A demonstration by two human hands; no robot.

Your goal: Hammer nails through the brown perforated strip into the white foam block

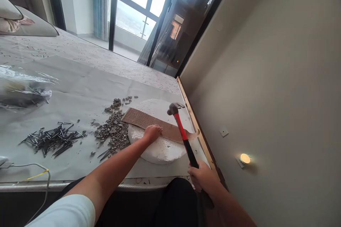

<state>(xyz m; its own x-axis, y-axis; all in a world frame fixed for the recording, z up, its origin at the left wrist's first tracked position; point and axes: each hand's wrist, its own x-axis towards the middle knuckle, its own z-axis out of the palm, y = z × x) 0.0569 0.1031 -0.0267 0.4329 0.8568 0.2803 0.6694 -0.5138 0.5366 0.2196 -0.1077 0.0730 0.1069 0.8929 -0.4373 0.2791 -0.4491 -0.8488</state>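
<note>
My right hand [204, 177] is wrapped round the black grip of a claw hammer [181, 127], its shaft red near the top. The hammer head is raised above the right part of a brown strip full of small holes [138, 117]. That strip lies across a round white foam-like slab [160, 150]. Against the strip's near edge, my left hand [152, 133] is closed in a pinch. Something tiny shows at its fingertips, too small to make out. Grey stone-like rubble [114, 131] is heaped left of the slab, with a few loose nails [106, 154] beside it.
A pile of dark nails [53, 139] lies farther left on the grey sheet [87, 88]. Behind it is a clear plastic bag [23, 92] with dark contents. A white cable [32, 165] runs at the lower left. A wooden edge [197, 124] and the wall bound the right side.
</note>
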